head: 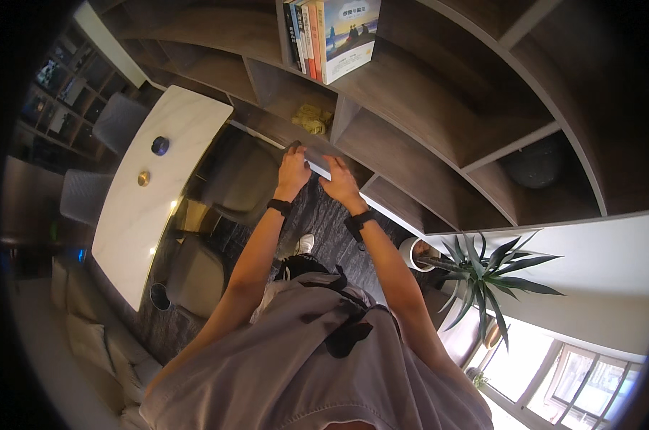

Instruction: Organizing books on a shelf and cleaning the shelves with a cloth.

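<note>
My left hand (293,171) reaches to the front of a brown wood-grain shelving unit (410,140), its fingers bent against a small dark thing or edge that I cannot make out. Close on its right, my right hand (341,181) has its thumb apart from its fingers, with the fingertips at a low board of the unit; nothing shows in its grasp. Both wrists wear black bands. Just beyond the hands, a crumpled yellow-green cloth (312,119) lies in a compartment. Several books (351,40) stand upright on a higher shelf, the rightmost with its illustrated cover showing.
To the left stands a white marble-look table (141,215) with a dark blue round object (160,145) and a small gold one (143,178). Grey chairs (198,277) flank it. A spiky potted plant (477,274) is at right, near a window. A sofa (93,344) is lower left.
</note>
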The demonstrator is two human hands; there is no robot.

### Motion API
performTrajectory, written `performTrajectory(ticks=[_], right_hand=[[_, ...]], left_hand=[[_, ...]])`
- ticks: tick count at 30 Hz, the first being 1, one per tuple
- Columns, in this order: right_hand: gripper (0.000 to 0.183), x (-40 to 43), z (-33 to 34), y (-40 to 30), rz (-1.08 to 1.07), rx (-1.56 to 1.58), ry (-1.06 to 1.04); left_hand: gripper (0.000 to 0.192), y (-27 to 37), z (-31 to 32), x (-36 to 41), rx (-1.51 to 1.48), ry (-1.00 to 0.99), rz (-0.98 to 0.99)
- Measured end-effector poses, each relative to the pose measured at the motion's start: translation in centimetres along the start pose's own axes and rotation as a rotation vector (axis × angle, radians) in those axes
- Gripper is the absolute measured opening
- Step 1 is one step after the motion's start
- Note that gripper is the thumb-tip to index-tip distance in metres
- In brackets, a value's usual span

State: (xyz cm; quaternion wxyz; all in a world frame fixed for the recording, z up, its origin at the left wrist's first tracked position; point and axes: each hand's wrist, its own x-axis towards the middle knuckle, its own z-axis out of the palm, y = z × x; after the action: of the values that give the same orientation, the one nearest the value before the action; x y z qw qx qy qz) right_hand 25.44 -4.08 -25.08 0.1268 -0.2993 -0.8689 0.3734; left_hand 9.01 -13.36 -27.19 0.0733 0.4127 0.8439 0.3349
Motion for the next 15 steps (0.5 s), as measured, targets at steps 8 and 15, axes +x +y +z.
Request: performTrajectory(ticks=[8, 15], right_hand=[[0.096, 12.1, 5.1, 2.8, 0.069, 0.008, -0.083], [0.099, 19.6, 8.9, 2.9, 0.255, -0.089, 0.011]], left_hand=[[0.064, -7.2, 4.1, 10.5, 0.046, -0.056, -0.055], [0.079, -12.8, 6.4, 16.6, -0.076, -0.185, 0.02]])
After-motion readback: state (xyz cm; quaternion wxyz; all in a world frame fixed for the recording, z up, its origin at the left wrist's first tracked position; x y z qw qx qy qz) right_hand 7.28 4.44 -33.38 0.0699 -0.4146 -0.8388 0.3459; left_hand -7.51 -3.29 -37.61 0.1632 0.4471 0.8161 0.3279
